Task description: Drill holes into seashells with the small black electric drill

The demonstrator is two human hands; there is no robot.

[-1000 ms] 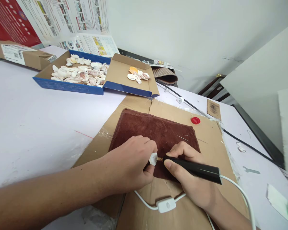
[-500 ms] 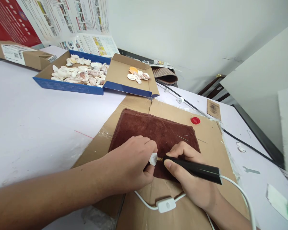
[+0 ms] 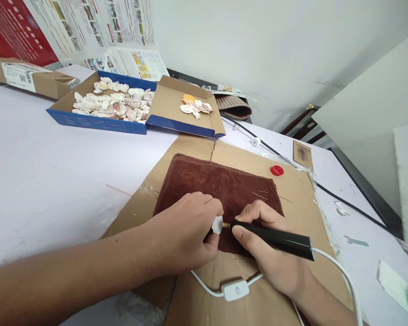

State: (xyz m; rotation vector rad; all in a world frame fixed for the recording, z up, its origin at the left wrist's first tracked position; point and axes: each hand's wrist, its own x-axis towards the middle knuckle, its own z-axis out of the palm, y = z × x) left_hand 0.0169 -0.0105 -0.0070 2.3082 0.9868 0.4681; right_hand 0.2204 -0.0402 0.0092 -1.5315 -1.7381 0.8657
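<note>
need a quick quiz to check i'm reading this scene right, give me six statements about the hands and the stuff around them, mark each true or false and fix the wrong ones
1. The left hand holds a white shell. True.
2. The right hand grips a black tool. True.
3. The black tool points away from the white shell. False: it points toward it.
4. The blue box holds more shells. True.
5. The red cap is inside the blue box. False: it lies on the cardboard.
6. The switch is in the left hand. False: it lies on the cardboard.
</note>
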